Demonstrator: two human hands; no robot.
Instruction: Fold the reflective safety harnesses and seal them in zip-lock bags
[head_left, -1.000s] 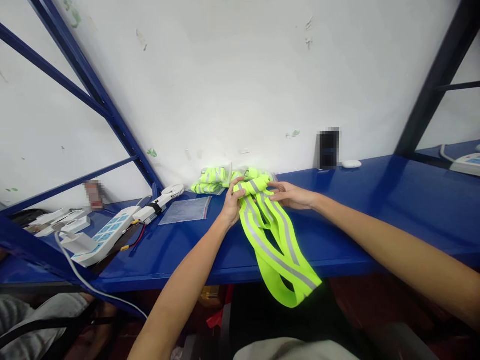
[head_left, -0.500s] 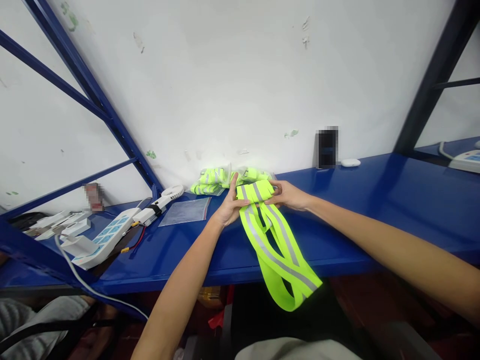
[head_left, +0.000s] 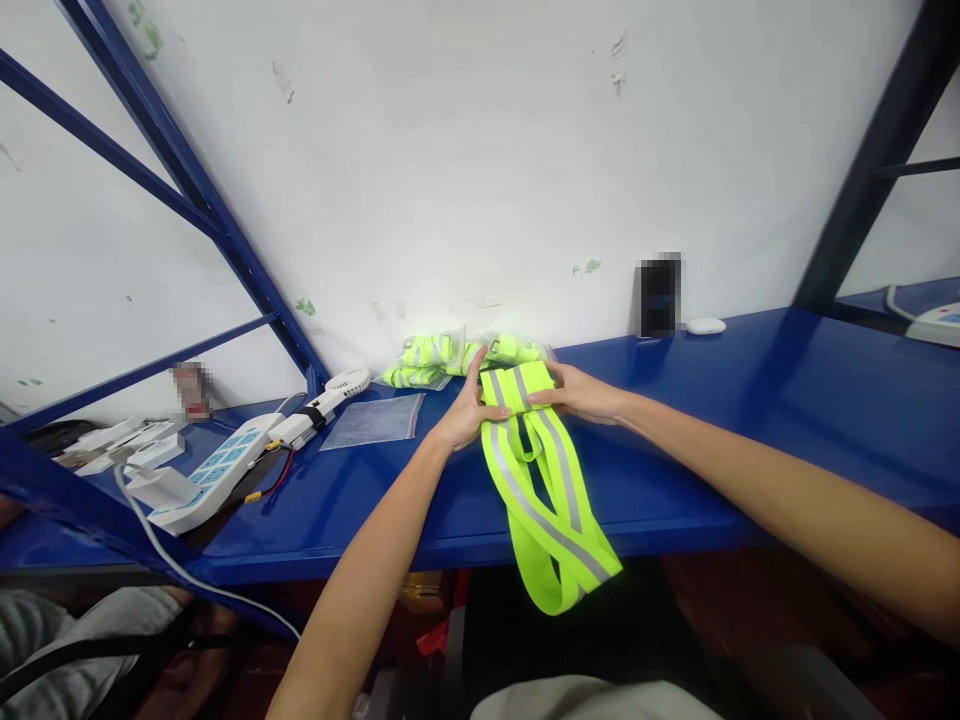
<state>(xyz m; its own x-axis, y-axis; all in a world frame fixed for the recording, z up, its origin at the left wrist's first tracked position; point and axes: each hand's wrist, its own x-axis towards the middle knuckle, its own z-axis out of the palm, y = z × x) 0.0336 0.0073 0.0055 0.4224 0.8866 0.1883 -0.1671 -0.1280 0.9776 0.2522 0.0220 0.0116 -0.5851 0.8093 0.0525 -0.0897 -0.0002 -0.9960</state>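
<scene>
A neon yellow-green strap with grey reflective stripes (head_left: 536, 505) is gathered in flat folds at its top, and its long loops hang over the table's front edge. My left hand (head_left: 466, 408) grips the left side of the folds, thumb in front. On the right side, my right hand (head_left: 581, 393) pinches the same folds between thumb and fingers. Just behind my hands, clear bags holding similar neon straps (head_left: 427, 358) lie against the wall. An empty-looking flat clear bag (head_left: 375, 421) rests on the blue table (head_left: 735, 420) to the left.
A white power strip (head_left: 221, 475) with plugs and cables sits at the left, beside a small white fan (head_left: 349, 382). A pixelated dark object (head_left: 659, 297) and a white case (head_left: 706, 326) stand at the back right. At lower left, a person's grey-clad leg (head_left: 90, 640) shows.
The hanging loops have swung slightly left and inward. The folded part between my hands looks flatter and faces the camera more. Both hands keep their hold.
</scene>
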